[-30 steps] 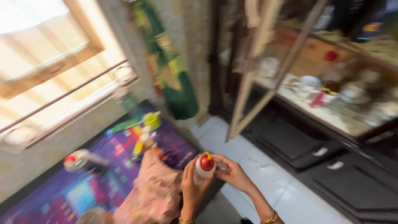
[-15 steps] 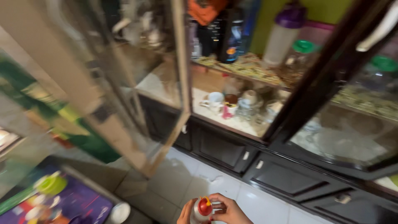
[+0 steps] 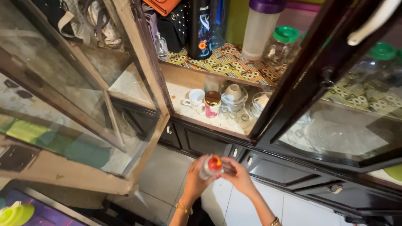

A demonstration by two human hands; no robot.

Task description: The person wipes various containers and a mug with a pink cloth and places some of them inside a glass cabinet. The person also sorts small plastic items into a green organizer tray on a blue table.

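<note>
Open cabinet (image 3: 217, 121) at 12 o'clock. Left hand (image 3: 196, 181) grips a small bottle (image 3: 210, 166); right hand (image 3: 238, 175) closes round its red cap (image 3: 215, 162). Probably light, slick plastic; hold the body.

Bottle (image 3: 212, 165) between both hands, before cabinet (image 3: 209, 138); mug (image 3: 195, 98) left of jar (image 3: 212, 104) on lower shelf; flask (image 3: 199, 29) above.

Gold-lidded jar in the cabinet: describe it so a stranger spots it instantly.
Look inside the open dark wooden cabinet, on the pale lower shelf under the patterned one. The jar stands just right of a white mug, left of clear glassware. It alone has a gold lid and pink body.
</note>
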